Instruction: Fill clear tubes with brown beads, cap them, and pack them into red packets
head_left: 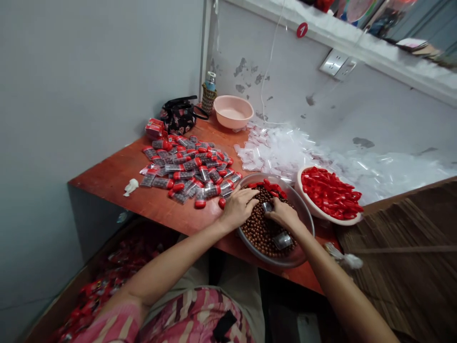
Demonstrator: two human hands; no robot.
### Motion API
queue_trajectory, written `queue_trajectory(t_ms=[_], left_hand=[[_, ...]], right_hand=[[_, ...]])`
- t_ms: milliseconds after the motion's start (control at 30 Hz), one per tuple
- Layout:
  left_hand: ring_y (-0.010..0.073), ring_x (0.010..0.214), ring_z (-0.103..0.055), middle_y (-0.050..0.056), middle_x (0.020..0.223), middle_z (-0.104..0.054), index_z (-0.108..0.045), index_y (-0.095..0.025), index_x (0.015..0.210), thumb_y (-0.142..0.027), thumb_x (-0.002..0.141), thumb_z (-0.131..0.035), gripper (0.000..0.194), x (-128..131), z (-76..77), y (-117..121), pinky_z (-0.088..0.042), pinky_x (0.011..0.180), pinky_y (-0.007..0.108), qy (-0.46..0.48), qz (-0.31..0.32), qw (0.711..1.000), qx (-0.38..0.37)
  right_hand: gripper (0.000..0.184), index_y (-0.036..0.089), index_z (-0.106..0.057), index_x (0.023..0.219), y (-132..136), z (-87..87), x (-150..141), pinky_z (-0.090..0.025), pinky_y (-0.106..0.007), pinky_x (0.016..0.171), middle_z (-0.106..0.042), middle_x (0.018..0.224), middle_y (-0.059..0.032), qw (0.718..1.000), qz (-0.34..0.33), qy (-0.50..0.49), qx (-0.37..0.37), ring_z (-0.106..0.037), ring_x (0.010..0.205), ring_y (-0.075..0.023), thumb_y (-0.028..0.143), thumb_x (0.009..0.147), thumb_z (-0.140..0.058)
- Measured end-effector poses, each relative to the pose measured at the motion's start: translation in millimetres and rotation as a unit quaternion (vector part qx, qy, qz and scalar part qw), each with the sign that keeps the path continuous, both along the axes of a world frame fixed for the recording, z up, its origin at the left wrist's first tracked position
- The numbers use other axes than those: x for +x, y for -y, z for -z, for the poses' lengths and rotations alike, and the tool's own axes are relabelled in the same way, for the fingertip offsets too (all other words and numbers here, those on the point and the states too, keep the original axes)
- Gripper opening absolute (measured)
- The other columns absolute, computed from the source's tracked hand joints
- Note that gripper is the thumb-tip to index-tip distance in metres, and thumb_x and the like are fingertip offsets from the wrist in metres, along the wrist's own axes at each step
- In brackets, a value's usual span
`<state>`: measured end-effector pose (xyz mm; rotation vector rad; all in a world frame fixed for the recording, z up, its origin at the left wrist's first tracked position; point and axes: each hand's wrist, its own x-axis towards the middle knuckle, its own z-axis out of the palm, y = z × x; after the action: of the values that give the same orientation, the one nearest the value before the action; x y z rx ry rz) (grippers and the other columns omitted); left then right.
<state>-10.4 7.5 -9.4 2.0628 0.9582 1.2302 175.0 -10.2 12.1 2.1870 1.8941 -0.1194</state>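
A metal bowl (311,228) of round brown beads (259,228) stands at the table's front edge. Inside its far rim lie several red caps (269,186). My left hand (240,206) reaches over the bowl's left side, fingers stretched out and apart, with nothing visible in them. Over the beads, my right hand (284,213) is closed on a small clear plastic container (267,207), gripped between thumb and fingers. Another clear container (283,240) lies on the beads nearer to me. What either container holds is too small to tell.
Filled red-capped containers (193,166) are heaped left of the bowl. A pale basin of red caps (330,195) stands to its right, with clear plastic pieces (278,147) behind. Further back are a pink basin (233,112), a bag (178,116) and a bottle (210,82). Cardboard (410,262) is at right.
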Motion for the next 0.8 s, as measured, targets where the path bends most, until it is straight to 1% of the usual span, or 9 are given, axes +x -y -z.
queue_trajectory(t_ms=[133,233,300,433,500,567,633,700,800], left_hand=[[0.0172,0.103,-0.056,0.006,0.109,-0.063,-0.057,-0.02,0.109,-0.015,0.083,-0.045,0.029,-1,6.9,-3,-0.028,0.104,0.042,-0.009,-0.014,1.0,0.02],[0.016,0.102,-0.056,0.006,0.109,-0.063,-0.056,-0.019,0.11,-0.013,0.084,-0.041,0.031,-2,9.0,-3,-0.027,0.104,0.042,-0.018,-0.016,0.999,0.03],[0.0158,0.101,-0.056,0.006,0.11,-0.063,-0.056,-0.019,0.11,-0.012,0.085,-0.039,0.031,-1,9.8,-2,-0.027,0.104,0.042,-0.029,-0.017,0.999,0.034],[0.0154,0.103,-0.055,0.006,0.111,-0.062,-0.055,-0.018,0.112,-0.009,0.084,-0.037,0.034,-2,11.4,-3,-0.026,0.105,0.041,-0.043,-0.011,0.998,0.038],[0.0154,0.104,-0.055,0.006,0.112,-0.061,-0.054,-0.018,0.112,-0.008,0.083,-0.037,0.035,-3,10.9,-3,-0.026,0.105,0.041,-0.046,-0.008,0.998,0.037],[0.016,0.105,-0.054,0.007,0.113,-0.061,-0.054,-0.018,0.113,-0.008,0.083,-0.037,0.035,-3,8.2,-2,-0.025,0.105,0.042,-0.05,-0.007,0.998,0.032],[0.0174,0.106,-0.054,0.008,0.114,-0.06,-0.052,-0.018,0.115,-0.011,0.083,-0.04,0.035,-2,3.1,0,-0.025,0.105,0.043,-0.054,0.003,0.998,0.023],[0.0192,0.107,-0.053,0.009,0.116,-0.059,-0.051,-0.018,0.118,-0.017,0.083,-0.044,0.036,0,-3.7,2,-0.031,0.101,0.041,-0.052,0.036,0.998,-0.002],[0.0197,0.102,-0.057,0.007,0.113,-0.061,-0.053,-0.018,0.118,-0.024,0.081,-0.048,0.037,7,-12.5,3,-0.041,0.091,0.032,-0.024,0.119,0.99,-0.07]], right_hand=[[0.024,0.017,-0.055,0.097,6,-4.6,19,-0.041,-0.035,0.07,-0.06,0.099,-0.0137,0.996,-0.07,0.024,0.048,-0.058,0.091,-0.0266,0.02,0.075,-0.049],[0.022,0.015,-0.058,0.087,4,2.5,12,-0.039,-0.036,0.075,-0.06,0.093,-0.0159,0.979,-0.185,0.011,0.086,-0.055,0.091,-0.0255,0.006,0.076,-0.041],[0.022,0.017,-0.058,0.084,-1,10.7,2,-0.04,-0.033,0.076,-0.061,0.091,-0.0131,0.968,-0.237,-0.029,0.072,-0.055,0.09,-0.023,0.004,0.074,-0.043],[0.032,0.018,-0.055,0.1,-7,19.8,-9,-0.044,-0.028,0.071,-0.06,0.103,-0.0083,0.965,-0.237,-0.089,0.064,-0.057,0.09,-0.0205,0.013,0.069,-0.053],[0.038,0.017,-0.05,0.11,-5,16.9,-5,-0.045,-0.029,0.073,-0.059,0.109,-0.0077,0.965,-0.221,-0.116,0.076,-0.058,0.092,-0.0195,0.02,0.073,-0.052],[0.038,0.016,-0.049,0.114,2,9.9,1,-0.045,-0.03,0.079,-0.06,0.11,-0.0058,0.954,-0.195,-0.212,0.081,-0.058,0.096,-0.0181,0.025,0.076,-0.05],[0.04,0.017,-0.05,0.114,12,1.6,4,-0.045,-0.03,0.083,-0.061,0.109,-0.0039,0.913,-0.154,-0.37,0.071,-0.057,0.098,-0.0178,0.028,0.076,-0.053],[0.044,0.018,-0.051,0.115,22,-4.9,4,-0.045,-0.033,0.085,-0.062,0.109,-0.0036,0.851,-0.098,-0.513,0.063,-0.057,0.099,-0.0191,0.029,0.073,-0.058],[0.043,0.019,-0.054,0.111,32,-7.4,1,-0.047,-0.034,0.082,-0.064,0.106,-0.0039,0.792,-0.043,-0.604,0.07,-0.06,0.095,-0.0196,0.031,0.07,-0.062]])
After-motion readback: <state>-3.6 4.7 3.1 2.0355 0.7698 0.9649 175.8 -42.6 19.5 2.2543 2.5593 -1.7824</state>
